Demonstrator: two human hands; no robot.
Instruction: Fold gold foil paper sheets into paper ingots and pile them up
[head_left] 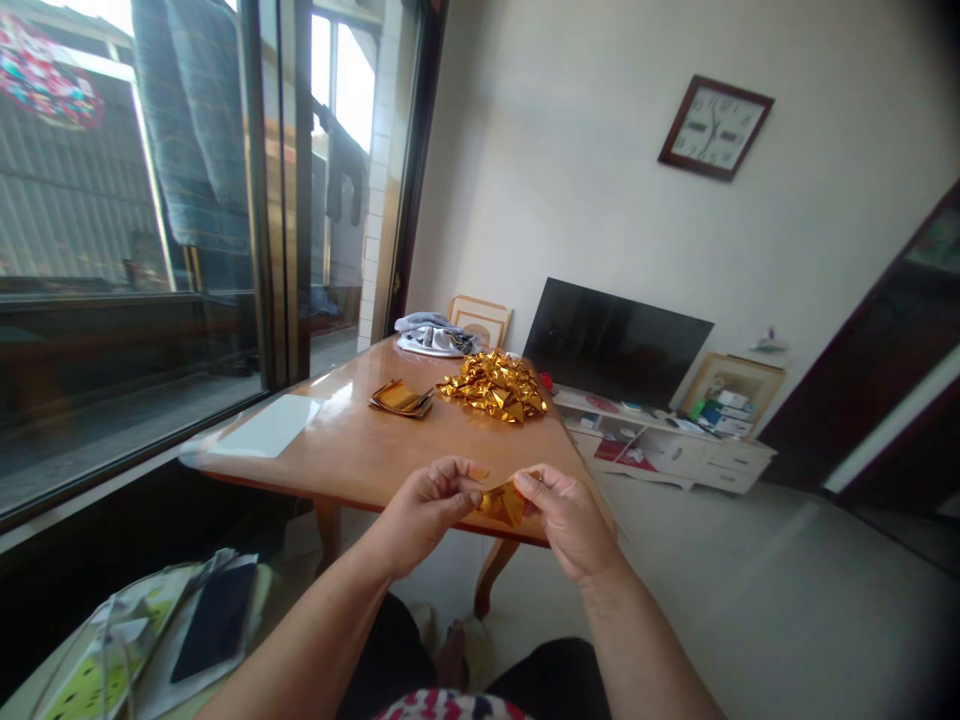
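A shiny gold foil paper [501, 504] is stretched between my two hands, just over the table's near edge. My left hand [435, 505] pinches its left side between thumb and fingers. On the other side, my right hand [570, 515] grips it with the thumb on top. The paper looks partly folded, though its exact shape is hard to make out. Further back on the wooden table [375, 450] lies a stack of flat gold foil papers [403, 398]. Beyond and to the right rises a heap of folded gold foil pieces [499, 388].
A white sheet [270, 425] lies at the table's left, and a bundle of cloth [433, 333] at its far end. Low on my left, a dark phone-like slab [215, 620] rests on a seat. A television [615, 340] stands on a white cabinet [686, 455] against the wall.
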